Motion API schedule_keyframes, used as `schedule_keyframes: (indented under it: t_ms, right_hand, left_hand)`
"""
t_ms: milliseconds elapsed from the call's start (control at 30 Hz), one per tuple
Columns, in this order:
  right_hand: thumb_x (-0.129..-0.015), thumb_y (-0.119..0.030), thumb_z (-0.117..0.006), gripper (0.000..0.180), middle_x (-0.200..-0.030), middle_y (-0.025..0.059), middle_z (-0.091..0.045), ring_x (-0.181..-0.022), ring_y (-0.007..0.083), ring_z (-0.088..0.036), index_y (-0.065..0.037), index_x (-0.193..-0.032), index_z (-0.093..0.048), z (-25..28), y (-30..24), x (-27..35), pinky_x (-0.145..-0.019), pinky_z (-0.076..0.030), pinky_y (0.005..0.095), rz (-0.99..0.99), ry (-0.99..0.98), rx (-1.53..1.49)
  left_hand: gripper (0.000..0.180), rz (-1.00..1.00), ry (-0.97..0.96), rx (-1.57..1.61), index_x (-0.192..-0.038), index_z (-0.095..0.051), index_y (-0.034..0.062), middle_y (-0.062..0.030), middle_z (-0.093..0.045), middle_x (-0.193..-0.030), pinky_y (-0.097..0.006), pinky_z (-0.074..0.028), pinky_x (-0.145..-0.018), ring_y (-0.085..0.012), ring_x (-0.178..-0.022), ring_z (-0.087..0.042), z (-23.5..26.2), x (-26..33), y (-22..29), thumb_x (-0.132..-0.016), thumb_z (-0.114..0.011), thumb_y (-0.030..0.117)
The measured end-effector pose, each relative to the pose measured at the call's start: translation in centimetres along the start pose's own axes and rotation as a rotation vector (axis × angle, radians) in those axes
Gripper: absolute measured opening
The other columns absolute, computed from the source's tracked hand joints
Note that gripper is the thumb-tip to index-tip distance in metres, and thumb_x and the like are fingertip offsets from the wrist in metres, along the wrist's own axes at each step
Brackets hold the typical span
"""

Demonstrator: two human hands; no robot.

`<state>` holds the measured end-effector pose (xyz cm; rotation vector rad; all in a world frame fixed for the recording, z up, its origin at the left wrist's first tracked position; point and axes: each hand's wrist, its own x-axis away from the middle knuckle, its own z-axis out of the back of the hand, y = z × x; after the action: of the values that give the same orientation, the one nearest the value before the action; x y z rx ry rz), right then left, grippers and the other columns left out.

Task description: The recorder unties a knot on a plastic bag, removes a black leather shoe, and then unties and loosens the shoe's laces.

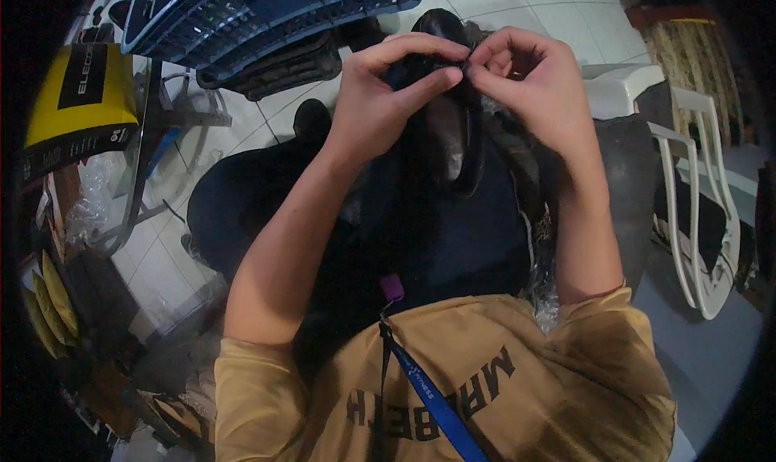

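A dark, glossy leather shoe [449,135] lies lengthwise over my dark-clothed lap, its inside facing up toward me. Above its middle, my left hand [380,90] and my right hand [537,78] meet. The thumb and index finger of each are pinched together, the tips nearly touching. Whatever lies between the fingertips is too small and dark to make out. Part of the shoe's upper is hidden behind the left fingers, while its rounded far end [439,24] shows beyond them.
A blue plastic crate [267,25] stands at the far left over a dark crate [275,70]. Left of it is a yellow and black box [81,98] by a metal frame. A white plastic chair [703,211] stands to the right. A blue lanyard [432,397] hangs over my tan shirt.
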<state>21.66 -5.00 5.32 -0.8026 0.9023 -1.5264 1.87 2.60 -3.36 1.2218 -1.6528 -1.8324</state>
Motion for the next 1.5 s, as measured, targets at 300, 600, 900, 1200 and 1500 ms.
schedule_keyframes:
  t_ms: [300,600,900,1200,1500]
  right_hand:
    - [-0.091,-0.011,-0.084,0.018,-0.088,-0.0004,-0.075,-0.083,0.0058,-0.064,-0.002,-0.106,-0.083,-0.1,0.5,0.8,-0.075,-0.051,0.0235,0.103,0.045,-0.025]
    - [-0.093,-0.008,-0.082,0.021,-0.095,0.0021,-0.078,-0.090,0.0088,-0.070,-0.004,-0.114,-0.082,-0.6,-0.3,1.1,-0.082,-0.055,0.0258,0.180,0.087,0.050]
    - [-0.088,-0.012,-0.085,0.027,-0.096,0.0092,-0.078,-0.087,0.0183,-0.075,-0.005,-0.113,-0.082,-1.2,-1.1,0.9,-0.078,-0.057,0.0298,0.315,0.140,0.290]
    - [-0.084,-0.017,-0.086,0.022,-0.093,0.0112,-0.074,-0.089,0.0327,-0.072,-0.007,-0.103,-0.081,-2.5,-0.6,0.5,-0.082,-0.056,0.0407,0.436,0.251,0.404]
    - [-0.081,-0.015,-0.086,0.021,-0.092,0.0100,-0.074,-0.091,0.0317,-0.069,-0.007,-0.100,-0.081,-2.4,-0.6,0.2,-0.083,-0.055,0.0415,0.439,0.272,0.419]
  left_hand:
    - [0.025,0.021,0.031,-0.054,-0.118,-0.081,0.0024,-0.0066,-0.079,-0.119,-0.031,-0.051,-0.103,-0.0142,-0.114,-0.070,0.1,-0.2,1.0,-0.094,-0.085,0.009]
    - [0.030,0.124,0.071,0.046,-0.124,-0.077,-0.0003,-0.0086,-0.079,-0.119,-0.028,-0.056,-0.099,-0.0137,-0.109,-0.072,0.1,-0.1,1.2,-0.096,-0.083,0.008]
    - [0.040,0.224,0.162,0.244,-0.134,-0.060,-0.0029,-0.0102,-0.078,-0.117,-0.028,-0.057,-0.101,-0.0136,-0.109,-0.073,0.1,-0.5,1.7,-0.098,-0.077,0.001]
    - [0.046,0.318,0.177,0.249,-0.132,-0.056,-0.0051,-0.0109,-0.079,-0.109,-0.026,-0.057,-0.096,-0.0149,-0.103,-0.075,2.8,-0.9,3.2,-0.094,-0.079,0.002]
    - [0.051,0.375,0.251,0.120,-0.136,-0.056,-0.0050,-0.0089,-0.078,-0.107,-0.027,-0.051,-0.095,-0.0150,-0.097,-0.071,8.5,-1.6,5.8,-0.090,-0.074,0.008]
